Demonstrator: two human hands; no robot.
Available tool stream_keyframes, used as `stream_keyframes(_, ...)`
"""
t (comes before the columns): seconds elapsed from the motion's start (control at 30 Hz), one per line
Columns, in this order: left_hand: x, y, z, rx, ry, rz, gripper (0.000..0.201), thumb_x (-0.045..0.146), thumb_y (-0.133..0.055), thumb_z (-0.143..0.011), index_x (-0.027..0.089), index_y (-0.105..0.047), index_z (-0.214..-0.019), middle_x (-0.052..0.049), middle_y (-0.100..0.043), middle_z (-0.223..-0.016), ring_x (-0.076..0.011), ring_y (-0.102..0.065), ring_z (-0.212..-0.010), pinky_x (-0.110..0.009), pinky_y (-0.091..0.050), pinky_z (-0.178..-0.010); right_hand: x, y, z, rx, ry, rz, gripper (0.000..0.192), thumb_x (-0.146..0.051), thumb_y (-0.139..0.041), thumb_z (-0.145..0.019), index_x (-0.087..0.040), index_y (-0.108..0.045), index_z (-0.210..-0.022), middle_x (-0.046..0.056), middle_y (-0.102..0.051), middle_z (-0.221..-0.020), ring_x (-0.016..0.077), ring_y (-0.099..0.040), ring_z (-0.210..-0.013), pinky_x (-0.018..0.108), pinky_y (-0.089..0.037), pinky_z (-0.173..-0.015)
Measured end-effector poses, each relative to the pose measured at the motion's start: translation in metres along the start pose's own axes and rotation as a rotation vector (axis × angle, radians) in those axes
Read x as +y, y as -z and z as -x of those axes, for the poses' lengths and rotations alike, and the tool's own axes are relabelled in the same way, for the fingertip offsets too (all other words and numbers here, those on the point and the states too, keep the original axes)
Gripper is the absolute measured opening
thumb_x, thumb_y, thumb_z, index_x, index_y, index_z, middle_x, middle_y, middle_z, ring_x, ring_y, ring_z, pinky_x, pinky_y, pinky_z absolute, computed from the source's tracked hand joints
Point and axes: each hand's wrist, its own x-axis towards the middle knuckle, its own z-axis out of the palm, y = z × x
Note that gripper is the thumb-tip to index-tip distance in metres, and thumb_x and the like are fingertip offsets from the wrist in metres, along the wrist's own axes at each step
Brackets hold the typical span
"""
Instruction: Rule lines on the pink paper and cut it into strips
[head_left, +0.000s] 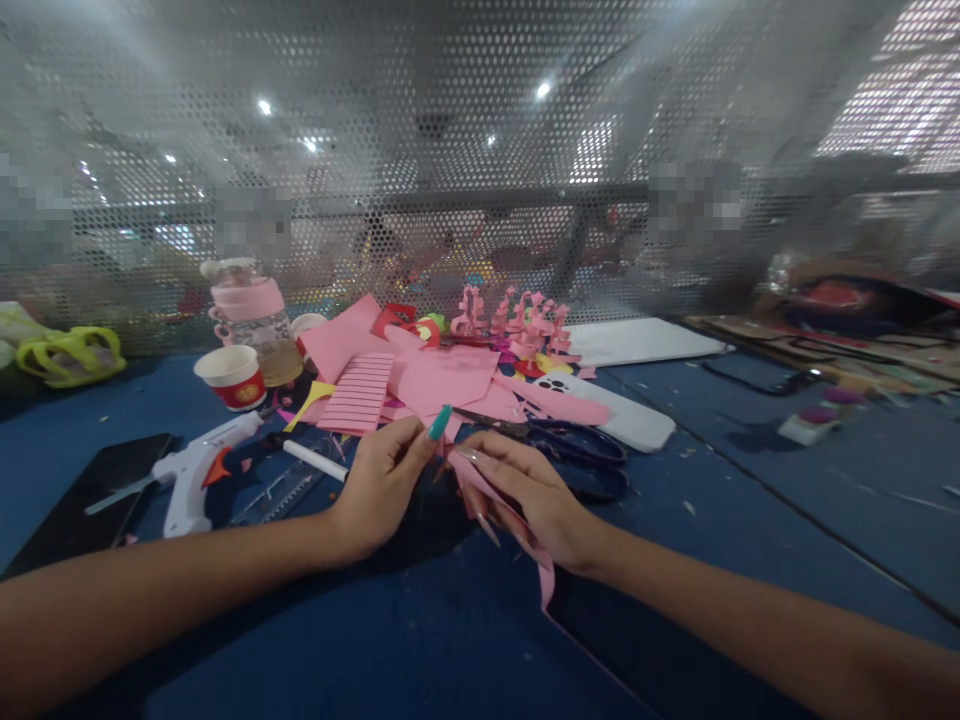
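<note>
Both hands meet low over a blue table, pinching a long pink paper strip. My left hand, with a teal thumbnail, grips the strip's upper end. My right hand holds the strip as it runs under the fingers and hangs off below the wrist. Dark-handled scissors lie just beyond my right hand. A pile of pink paper sheets, one cut into lines, lies behind the hands. Folded pink paper shapes stand farther back.
A white glue gun and a white stick lie at left near a black phone. A red paper cup and pink-lidded bottle stand behind. A white phone, white board and perforated metal screen lie beyond.
</note>
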Motion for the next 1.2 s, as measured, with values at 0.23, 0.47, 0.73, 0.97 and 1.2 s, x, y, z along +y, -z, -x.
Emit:
stream_keyframes(0.23,-0.0024,-0.0011,-0.0015,-0.023,0.036,0.045,0.032,0.039,-0.045,-0.084,0.018,-0.047,-0.061,0.005,-0.040,-0.052,-0.0084,-0.033,-0.047,-0.021,-0.025,-0.044,-0.0011,-0.0019,0.0000,-0.021,-0.017,-0.011,0.032,-0.050,-0.053,-0.078,-0.019,-0.047,-0.084,-0.012,-0.043,-0.037,0.0029,-0.026,-0.023,0.015,-0.019,-0.025)
stream_keyframes(0.47,-0.0032,-0.0009,0.0003,-0.041,0.059,0.064,0.031,0.041,-0.045,-0.083,0.018,-0.047,-0.063,0.006,-0.040,-0.053,-0.0084,-0.033,-0.047,-0.021,-0.025,-0.044,-0.0015,-0.0042,0.0008,0.017,-0.015,-0.010,0.033,-0.051,-0.054,-0.077,-0.020,-0.046,-0.082,-0.016,-0.033,-0.034,0.0021,-0.020,-0.023,0.015,-0.017,-0.025)
stream_keyframes(0.73,-0.0054,-0.0026,-0.0044,-0.089,0.081,0.103,0.027,0.042,-0.047,-0.084,0.018,-0.052,-0.072,0.006,-0.044,-0.056,-0.0099,-0.042,-0.050,-0.022,-0.033,-0.049,-0.0024,-0.0043,-0.0002,0.022,-0.005,0.001,0.032,-0.050,-0.053,-0.078,-0.020,-0.047,-0.086,-0.016,-0.031,-0.035,0.0025,-0.019,-0.024,0.017,-0.017,-0.028)
stream_keyframes(0.97,-0.0031,-0.0044,-0.0063,-0.098,0.037,0.207,0.028,0.042,-0.051,-0.082,0.017,-0.062,-0.079,0.004,-0.046,-0.061,-0.0102,-0.041,-0.057,-0.021,-0.035,-0.054,-0.0037,-0.0052,-0.0013,0.025,-0.026,0.001,0.033,-0.051,-0.055,-0.076,-0.020,-0.048,-0.085,-0.016,-0.032,-0.035,0.0023,-0.019,-0.024,0.017,-0.017,-0.028)
stream_keyframes(1.2,-0.0001,-0.0042,-0.0057,-0.018,0.055,0.254,0.023,0.038,-0.060,-0.076,0.016,-0.066,-0.072,0.002,-0.055,-0.059,-0.0103,-0.047,-0.056,-0.020,-0.040,-0.054,-0.0040,-0.0042,-0.0032,0.024,-0.033,-0.024,0.034,-0.050,-0.058,-0.074,-0.018,-0.051,-0.082,-0.015,-0.034,-0.032,0.0023,-0.021,-0.023,0.017,-0.016,-0.028)
